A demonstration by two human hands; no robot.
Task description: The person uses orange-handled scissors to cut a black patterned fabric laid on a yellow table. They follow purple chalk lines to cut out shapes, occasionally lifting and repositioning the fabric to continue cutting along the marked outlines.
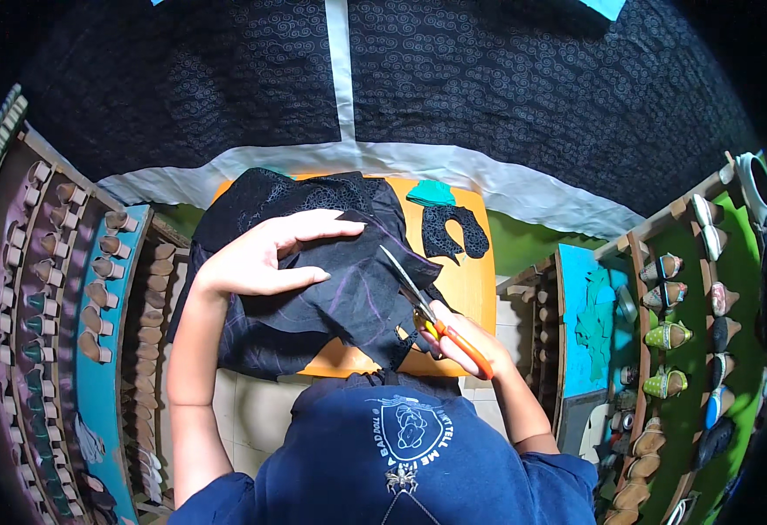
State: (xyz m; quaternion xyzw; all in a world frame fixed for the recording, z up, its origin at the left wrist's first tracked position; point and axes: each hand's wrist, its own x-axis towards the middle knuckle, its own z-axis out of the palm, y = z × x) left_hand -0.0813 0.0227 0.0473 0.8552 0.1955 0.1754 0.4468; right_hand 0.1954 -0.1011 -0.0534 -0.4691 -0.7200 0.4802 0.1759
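Note:
A large sheet of black fabric (313, 297) with purple drawn lines is spread, partly folded, over an orange-yellow table (475, 293). My left hand (257, 254) rests on it, index finger and thumb stretched apart; its other fingers are partly hidden. In my right hand (453, 337) are scissors (405, 276) with orange handles. Their blades point up and left at the fabric's right part, beside a purple line; I cannot tell how far apart they are. Right of the sheet lies a U-shaped black patterned cutout (469, 234), with green fabric pieces (432, 192) behind it.
Shoe lasts (108, 245) line racks on the left. More shoes and lasts (666, 337) hang on the right-hand rack. Green scraps (593, 324) lie on a blue panel (576, 271) at the right. A dark patterned curtain (506, 96) with white edging hangs behind the table.

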